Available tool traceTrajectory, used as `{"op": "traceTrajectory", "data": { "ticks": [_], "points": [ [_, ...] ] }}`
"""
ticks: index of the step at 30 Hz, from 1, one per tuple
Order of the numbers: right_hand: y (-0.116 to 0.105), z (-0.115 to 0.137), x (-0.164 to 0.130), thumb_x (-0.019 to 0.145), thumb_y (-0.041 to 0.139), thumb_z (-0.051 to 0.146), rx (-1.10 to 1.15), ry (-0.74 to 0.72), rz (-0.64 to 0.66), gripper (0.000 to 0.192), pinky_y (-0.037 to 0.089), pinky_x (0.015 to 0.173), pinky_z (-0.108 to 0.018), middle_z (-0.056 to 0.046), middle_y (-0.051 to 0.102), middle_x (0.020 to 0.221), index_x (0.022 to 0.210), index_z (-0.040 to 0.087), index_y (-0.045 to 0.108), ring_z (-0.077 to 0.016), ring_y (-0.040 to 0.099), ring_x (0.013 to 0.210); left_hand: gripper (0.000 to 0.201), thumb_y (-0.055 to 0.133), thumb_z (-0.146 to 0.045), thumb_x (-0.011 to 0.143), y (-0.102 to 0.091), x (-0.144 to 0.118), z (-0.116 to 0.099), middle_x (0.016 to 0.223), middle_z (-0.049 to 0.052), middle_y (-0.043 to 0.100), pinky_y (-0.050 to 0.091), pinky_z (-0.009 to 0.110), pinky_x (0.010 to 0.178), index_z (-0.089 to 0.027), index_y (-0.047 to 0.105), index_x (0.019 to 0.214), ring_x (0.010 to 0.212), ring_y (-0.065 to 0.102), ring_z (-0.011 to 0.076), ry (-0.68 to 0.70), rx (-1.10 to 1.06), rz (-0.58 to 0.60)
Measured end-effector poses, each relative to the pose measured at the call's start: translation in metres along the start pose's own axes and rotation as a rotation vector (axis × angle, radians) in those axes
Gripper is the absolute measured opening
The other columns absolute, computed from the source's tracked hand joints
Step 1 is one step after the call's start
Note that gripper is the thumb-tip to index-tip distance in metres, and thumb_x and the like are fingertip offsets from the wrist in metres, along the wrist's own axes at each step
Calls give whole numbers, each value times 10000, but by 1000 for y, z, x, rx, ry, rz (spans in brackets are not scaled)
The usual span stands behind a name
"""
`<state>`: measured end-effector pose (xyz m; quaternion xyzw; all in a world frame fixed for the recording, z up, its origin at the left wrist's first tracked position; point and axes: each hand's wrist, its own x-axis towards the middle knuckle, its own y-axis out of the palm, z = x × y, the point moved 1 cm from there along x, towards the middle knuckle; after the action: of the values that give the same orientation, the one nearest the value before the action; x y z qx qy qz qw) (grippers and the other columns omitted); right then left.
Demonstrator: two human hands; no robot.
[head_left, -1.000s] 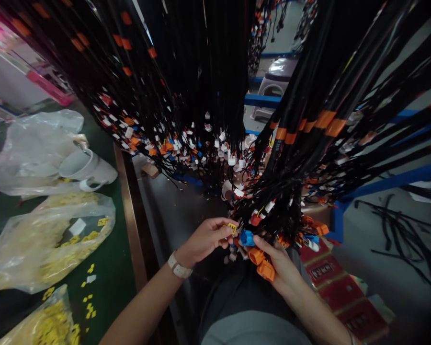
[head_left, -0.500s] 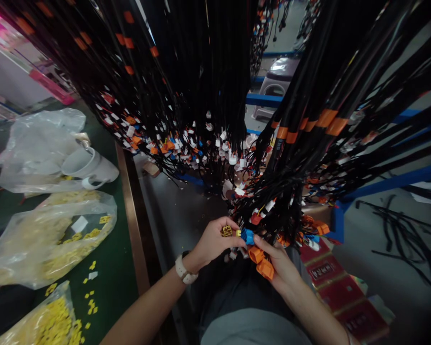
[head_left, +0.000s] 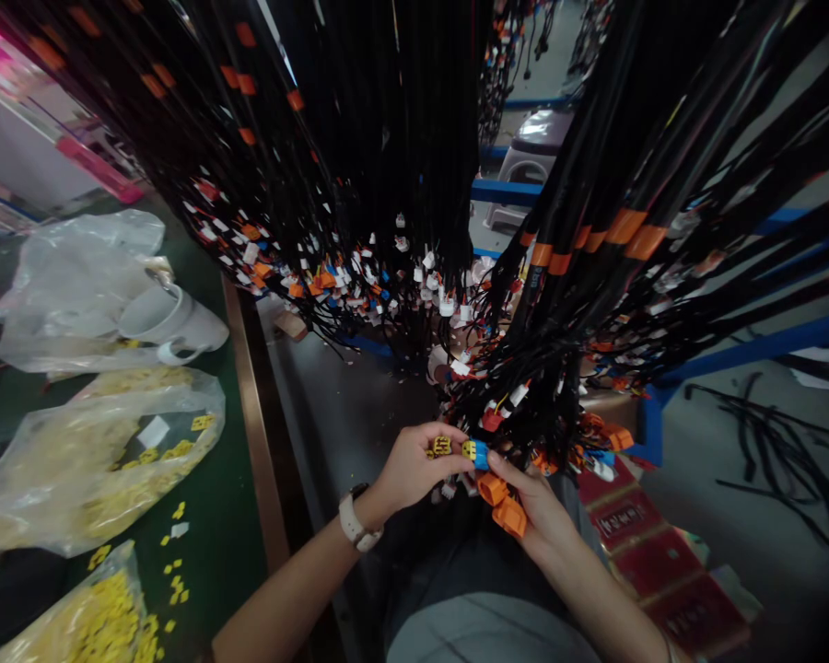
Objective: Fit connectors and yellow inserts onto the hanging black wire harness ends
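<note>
Left hand [head_left: 414, 465]: pinches yellow clips [head_left: 442, 446], pressing one at blue connector [head_left: 479, 454]. Right hand [head_left: 535, 502]: steadies blue connector, cradles orange connectors [head_left: 503, 505]. Best seated squarely.

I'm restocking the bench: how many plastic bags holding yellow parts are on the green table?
2. One bag of yellow parts lies mid-table below the white mug; another sits at the bottom edge, partly cut off. The clear bag around the mug may hide more.

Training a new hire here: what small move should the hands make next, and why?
Probably press the yellow clip fully into the blue connector: the left hand has it at the connector's mouth, the right hand steadies the connector, and a spare clip waits in the fingers.
</note>
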<state>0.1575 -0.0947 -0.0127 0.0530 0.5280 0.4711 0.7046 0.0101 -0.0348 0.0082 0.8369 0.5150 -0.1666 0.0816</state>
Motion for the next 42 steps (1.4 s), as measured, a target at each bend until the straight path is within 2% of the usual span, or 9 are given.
{"op": "traceTrajectory", "data": {
  "ticks": [6,10,23,35,42],
  "points": [
    [-3,0,1,600,806,188,-6,1,-18,315,586,661,-279,-20,737,846,884,211,669,-183,697,700,292,717,-319,678,-4,-1,-6,871,63,682,464,254,717,-167,691,926,780,613,172,90,124,-19],
    [-3,0,2,615,805,226,12,2,-12,280,586,638,-268,-14,733,804,855,208,661,-175,694,675,267,696,-325,705,-7,-2,-11,888,73,663,454,255,724,-183,703,932,799,603,177,184,212,-24],
    [-1,1,-1,577,828,265,-33,-9,-38,278,574,573,-245,-9,720,709,783,176,663,-159,676,593,282,711,-352,691,-4,-2,-10,812,79,677,450,252,681,-177,727,912,735,614,167,246,180,19],
    [-4,0,-1,628,798,277,-98,-35,19,260,560,534,-252,-32,733,749,827,180,662,-184,685,601,280,745,-379,637,-4,-3,-12,763,63,672,434,240,627,-175,734,828,690,596,159,185,194,-12],
    [-7,-1,1,626,800,258,-74,-10,45,266,565,581,-267,-30,732,749,841,175,668,-185,687,620,398,809,-344,533,-4,0,-6,645,-16,581,384,203,525,-139,652,835,548,508,88,-31,54,39]
  ]
}}
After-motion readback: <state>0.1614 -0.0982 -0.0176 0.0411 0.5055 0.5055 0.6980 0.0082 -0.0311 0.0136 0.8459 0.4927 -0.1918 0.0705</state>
